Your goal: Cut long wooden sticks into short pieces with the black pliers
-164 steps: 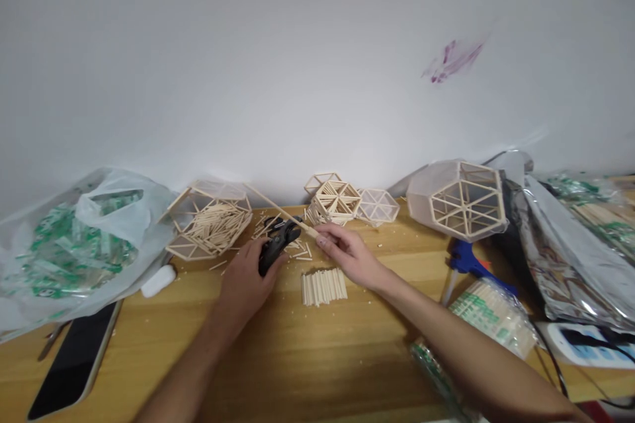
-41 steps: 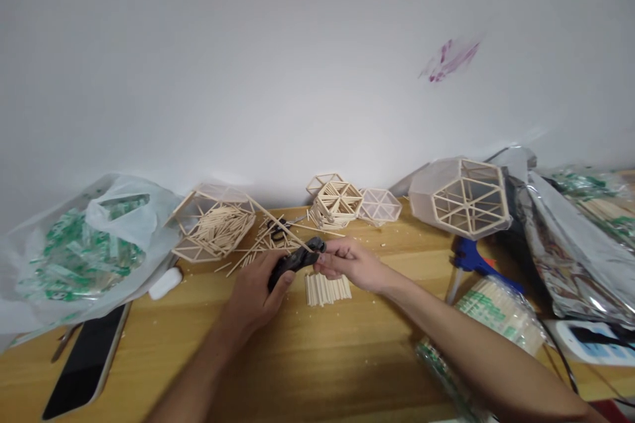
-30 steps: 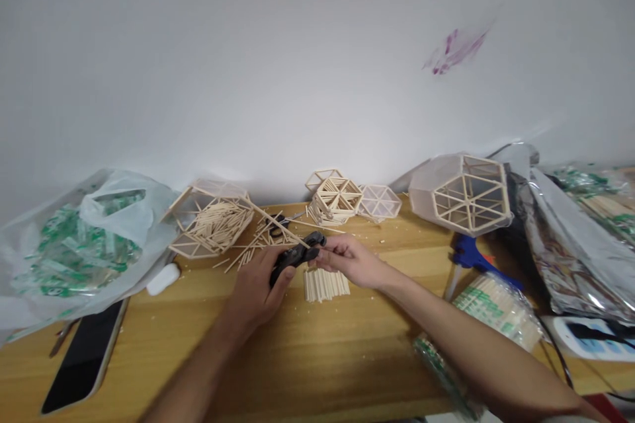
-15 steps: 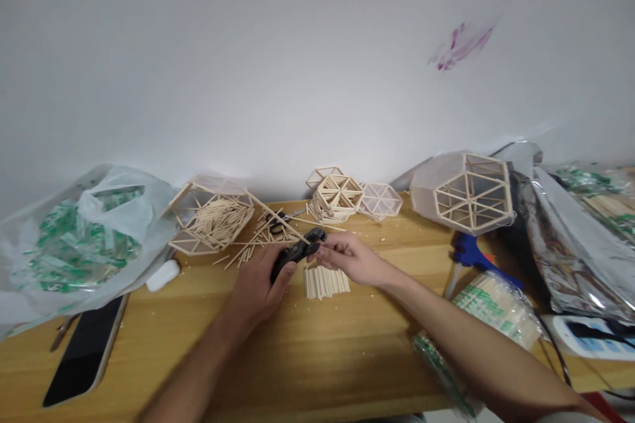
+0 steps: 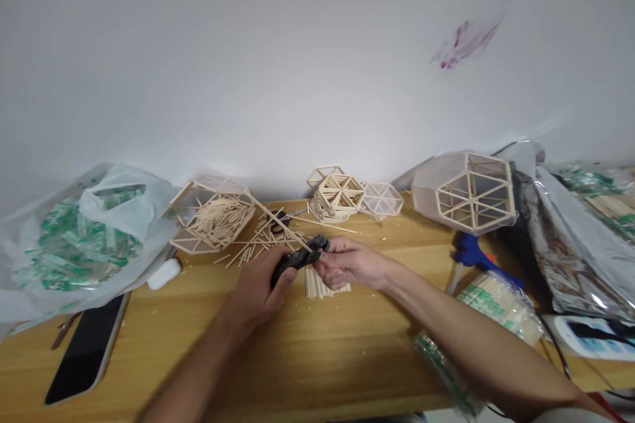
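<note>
My left hand (image 5: 258, 284) is closed round a black cutter (image 5: 300, 258) above the wooden table (image 5: 317, 357). A long thin wooden stick (image 5: 270, 217) runs up to the left from the cutter's jaws. My right hand (image 5: 347, 264) pinches the stick's near end right beside the cutter head. Just under both hands lies a small row of cut stick pieces (image 5: 322, 283), partly hidden by my right hand.
A hexagonal stick tray of cut sticks (image 5: 211, 221) and loose sticks (image 5: 260, 238) lie behind my hands. Stick-built hexagon frames (image 5: 340, 198) and a larger one (image 5: 469, 192) stand by the wall. Plastic bag (image 5: 69, 244), phone (image 5: 86, 357) left; blue glue gun (image 5: 469, 254), stick packs (image 5: 499, 307) right.
My hands have stayed together over the cut pieces; the right hand has drawn slightly toward me and now covers part of the row. The view has shifted a little.
</note>
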A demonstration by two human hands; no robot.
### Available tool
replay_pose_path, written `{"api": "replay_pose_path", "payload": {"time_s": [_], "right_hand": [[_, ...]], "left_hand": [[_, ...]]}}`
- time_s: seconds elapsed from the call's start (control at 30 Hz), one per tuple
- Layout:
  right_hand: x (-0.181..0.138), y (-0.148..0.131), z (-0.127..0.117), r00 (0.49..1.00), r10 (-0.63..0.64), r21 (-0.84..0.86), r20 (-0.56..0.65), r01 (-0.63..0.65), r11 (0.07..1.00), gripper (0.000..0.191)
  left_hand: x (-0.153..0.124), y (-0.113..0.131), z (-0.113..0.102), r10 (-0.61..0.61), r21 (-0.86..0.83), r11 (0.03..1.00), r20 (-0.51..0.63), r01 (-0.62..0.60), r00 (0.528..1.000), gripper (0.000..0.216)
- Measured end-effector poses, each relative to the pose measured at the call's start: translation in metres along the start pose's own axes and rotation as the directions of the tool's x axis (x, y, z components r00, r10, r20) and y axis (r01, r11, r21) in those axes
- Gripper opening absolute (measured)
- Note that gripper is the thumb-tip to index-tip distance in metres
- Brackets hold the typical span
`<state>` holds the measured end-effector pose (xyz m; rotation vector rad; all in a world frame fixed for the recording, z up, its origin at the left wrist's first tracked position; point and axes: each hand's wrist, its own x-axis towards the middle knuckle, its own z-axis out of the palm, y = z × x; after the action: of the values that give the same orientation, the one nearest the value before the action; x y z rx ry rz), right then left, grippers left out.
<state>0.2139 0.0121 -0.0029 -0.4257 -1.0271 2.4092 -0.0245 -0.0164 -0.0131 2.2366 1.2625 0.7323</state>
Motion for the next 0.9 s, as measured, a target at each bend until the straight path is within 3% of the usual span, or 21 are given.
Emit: {"api": "replay_pose_path", "payload": {"time_s": [0.27,0.4,0.53,0.73,0.9], "right_hand": [[0.0,0.001,0.001,0.999,-0.031,-0.063,-0.036,0.029,0.998,0.032],[0.0,-0.004,-0.002,0.986,-0.109,-0.332,-0.125,0.062,0.941,0.037],[-0.006,-0.018,-0.006,0.97,-0.102,-0.576,-0.219,-0.044,0.817,0.035],[-0.012,-0.031,-0.004,0.945,-0.107,-0.489,-0.309,-0.062,0.87,0.037],[-0.007,-0.025,-0.006,0.927,0.0,-0.383,-0.376,-0.156,0.91,0.037]], "left_hand": [[-0.001,0.005,-0.001,-0.048,0.136,0.989,-0.027,0.051,0.998,0.033],[0.001,0.002,-0.003,-0.094,0.219,0.971,-0.022,0.097,0.995,0.038],[0.006,-0.003,-0.003,-0.091,0.333,0.938,-0.021,0.093,0.996,0.04],[0.007,0.002,-0.002,-0.087,0.451,0.891,0.049,0.056,0.995,0.041],[0.008,0.012,0.002,-0.118,0.43,0.902,0.176,0.032,0.977,0.045]]}}
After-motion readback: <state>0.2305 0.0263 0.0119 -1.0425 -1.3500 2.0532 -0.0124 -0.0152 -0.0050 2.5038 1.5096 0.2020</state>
